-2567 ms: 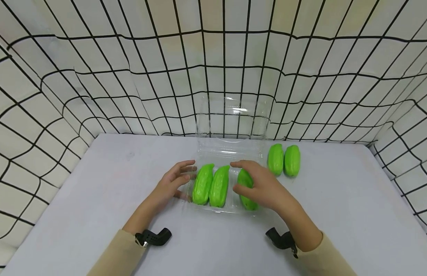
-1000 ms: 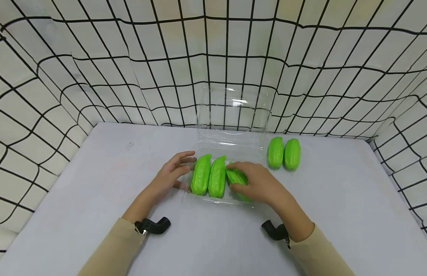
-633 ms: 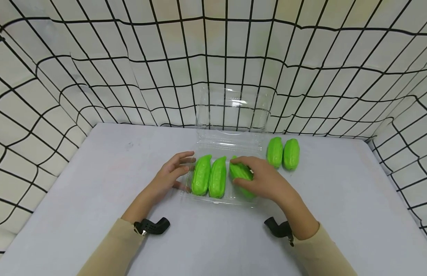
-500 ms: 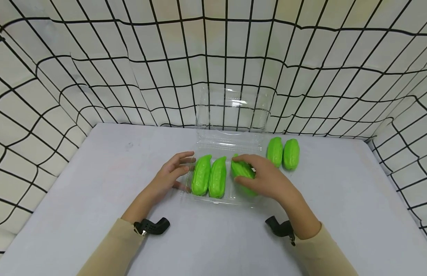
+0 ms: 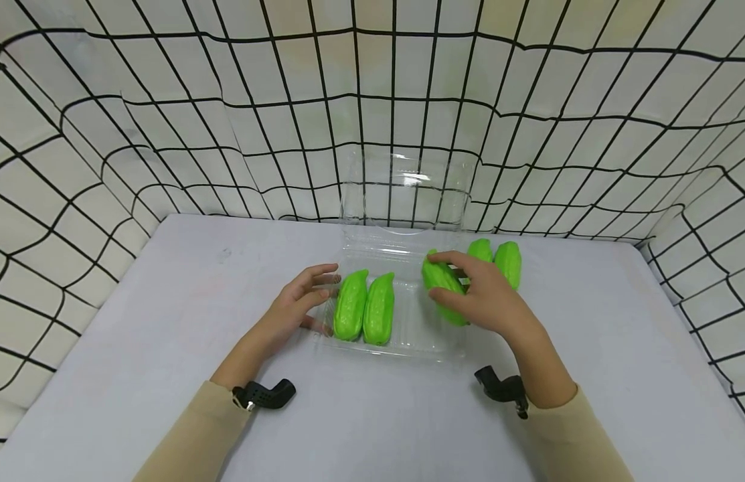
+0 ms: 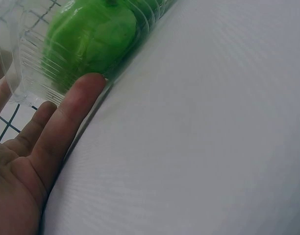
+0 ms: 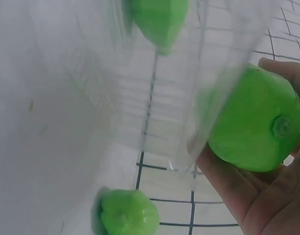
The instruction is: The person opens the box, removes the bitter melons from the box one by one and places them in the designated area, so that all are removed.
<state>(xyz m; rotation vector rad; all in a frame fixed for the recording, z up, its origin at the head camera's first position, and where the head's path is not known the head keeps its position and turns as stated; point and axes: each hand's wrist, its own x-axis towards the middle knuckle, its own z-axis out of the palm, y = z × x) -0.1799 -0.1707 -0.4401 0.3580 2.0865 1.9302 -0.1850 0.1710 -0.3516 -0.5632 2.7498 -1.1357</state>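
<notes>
A clear plastic clamshell box [image 5: 417,331] lies on the table with its lid [image 5: 408,181] raised at the back. Two bright green bitter melons [image 5: 351,306] lie side by side in its left half. My right hand [image 5: 492,294] grips another green bitter melon [image 5: 443,284] over the box's right side, thumb and fingers around it. In the right wrist view this melon [image 7: 258,120] shows end-on, raised beside the box wall. My left hand [image 5: 296,308] rests at the box's left side. Its extended fingers [image 6: 74,105] touch the clear wall in the left wrist view.
Two more bitter melons [image 5: 508,263] lie on the white table [image 5: 372,422] behind my right hand, which partly hides one. A white wall with a black grid [image 5: 258,127] encloses the back and sides.
My right hand first shifted the third melon left inside the box, then moved it back right and lifted it towards the rear right. The left hand has stayed at the box.
</notes>
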